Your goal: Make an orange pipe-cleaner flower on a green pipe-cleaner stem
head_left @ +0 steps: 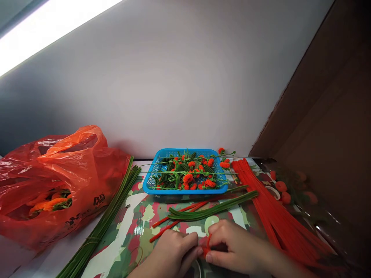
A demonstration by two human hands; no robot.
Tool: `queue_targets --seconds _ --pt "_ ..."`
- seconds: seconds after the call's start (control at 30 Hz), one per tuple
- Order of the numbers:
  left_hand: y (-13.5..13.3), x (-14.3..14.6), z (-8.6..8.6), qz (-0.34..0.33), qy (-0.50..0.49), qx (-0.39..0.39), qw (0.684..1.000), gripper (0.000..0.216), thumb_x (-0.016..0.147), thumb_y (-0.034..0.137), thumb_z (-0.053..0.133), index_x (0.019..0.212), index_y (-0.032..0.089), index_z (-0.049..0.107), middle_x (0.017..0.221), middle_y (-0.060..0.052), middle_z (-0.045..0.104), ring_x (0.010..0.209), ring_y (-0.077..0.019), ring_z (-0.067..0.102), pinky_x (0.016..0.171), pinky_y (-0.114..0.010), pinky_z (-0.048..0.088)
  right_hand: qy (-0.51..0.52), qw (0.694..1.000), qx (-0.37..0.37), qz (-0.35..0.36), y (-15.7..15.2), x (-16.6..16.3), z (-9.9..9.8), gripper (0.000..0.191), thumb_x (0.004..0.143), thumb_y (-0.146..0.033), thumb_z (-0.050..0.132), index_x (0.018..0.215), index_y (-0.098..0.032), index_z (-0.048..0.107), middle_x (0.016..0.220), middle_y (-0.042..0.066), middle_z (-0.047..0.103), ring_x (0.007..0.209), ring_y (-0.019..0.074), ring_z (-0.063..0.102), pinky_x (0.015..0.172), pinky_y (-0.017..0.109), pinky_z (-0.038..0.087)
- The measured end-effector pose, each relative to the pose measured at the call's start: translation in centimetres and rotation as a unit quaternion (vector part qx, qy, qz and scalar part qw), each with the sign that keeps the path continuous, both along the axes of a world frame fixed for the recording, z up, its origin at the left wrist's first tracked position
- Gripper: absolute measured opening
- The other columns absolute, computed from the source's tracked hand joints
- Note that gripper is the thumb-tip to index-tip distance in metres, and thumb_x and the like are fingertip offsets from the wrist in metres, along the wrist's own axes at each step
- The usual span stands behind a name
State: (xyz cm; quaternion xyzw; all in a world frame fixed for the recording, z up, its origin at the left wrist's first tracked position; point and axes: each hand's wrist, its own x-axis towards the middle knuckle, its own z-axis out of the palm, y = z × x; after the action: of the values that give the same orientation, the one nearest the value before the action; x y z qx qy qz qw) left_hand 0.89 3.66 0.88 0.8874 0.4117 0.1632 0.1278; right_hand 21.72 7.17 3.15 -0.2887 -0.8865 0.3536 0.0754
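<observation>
Near the front of the table my left hand [177,248] and my right hand [228,244] meet, both with fingers pinched. Between them is a bent red pipe cleaner [206,250], partly covered by the fingertips. A loop of it stands up by my right index finger. Just beyond the hands lie loose red pipe cleaners [166,229] and a small bunch of green pipe cleaners [213,208]. Farther back, a blue plastic basket [185,191] holds several red-orange fuzzy pieces [188,178] with green stems.
On the left sits a red plastic bag [95,166] with orange fuzzy pieces inside, beside a long green pipe-cleaner bundle [100,227]. A thick red pipe-cleaner bundle [269,208] spreads along the right. Blurred red balls [282,189] lie past it. A pale wall [174,77] stands behind.
</observation>
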Motion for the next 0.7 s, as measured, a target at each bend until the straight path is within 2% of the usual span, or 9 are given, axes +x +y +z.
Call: queue_targets --seconds 0.13,0.3,0.5,0.7 --pt "-0.01 0.05 -0.1 0.015 0.023 -0.001 1.0 0.02 0.09 0.024 0.042 0.07 0.021 0.044 0.055 0.002 0.06 0.045 -0.0129 0.053 0.044 -0.025 0.023 -0.006 1.0 0.018 -0.009 -0.05 -0.01 0.35 0.026 0.086 -0.028 0.055 0.063 -0.015 0.057 0.064 -0.003 0.045 0.062 0.0092 0.044 0.057 0.021 0.03" --pt "-0.07 0.15 -0.57 0.064 0.023 -0.015 0.998 0.021 0.09 0.023 0.039 0.071 0.021 0.044 0.056 0.001 0.062 0.047 -0.0138 0.056 0.045 -0.024 0.024 -0.017 0.998 0.053 -0.02 0.03 -0.13 0.37 0.025 0.09 -0.028 0.05 0.069 -0.016 0.059 0.072 -0.001 0.055 0.068 0.0107 0.048 0.062 0.023 0.032" --pt "-0.18 0.39 -0.55 0.103 0.007 -0.036 0.994 0.021 0.09 0.023 0.038 0.07 0.021 0.044 0.058 0.001 0.061 0.049 -0.0132 0.056 0.046 -0.023 0.026 -0.034 0.995 0.081 -0.04 0.15 -0.33 0.13 0.026 0.091 -0.029 0.047 0.074 -0.016 0.061 0.075 0.001 0.058 0.07 0.0123 0.05 0.064 0.024 0.032" --pt "-0.1 0.41 -0.54 0.105 -0.001 -0.058 0.993 0.022 0.089 0.023 0.039 0.068 0.021 0.044 0.057 0.002 0.059 0.049 -0.0122 0.053 0.046 -0.022 0.027 -0.033 0.996 0.073 -0.039 0.09 -0.3 -0.06 0.026 0.092 -0.031 0.046 0.075 -0.017 0.061 0.077 0.001 0.06 0.072 0.0126 0.051 0.067 0.025 0.033"
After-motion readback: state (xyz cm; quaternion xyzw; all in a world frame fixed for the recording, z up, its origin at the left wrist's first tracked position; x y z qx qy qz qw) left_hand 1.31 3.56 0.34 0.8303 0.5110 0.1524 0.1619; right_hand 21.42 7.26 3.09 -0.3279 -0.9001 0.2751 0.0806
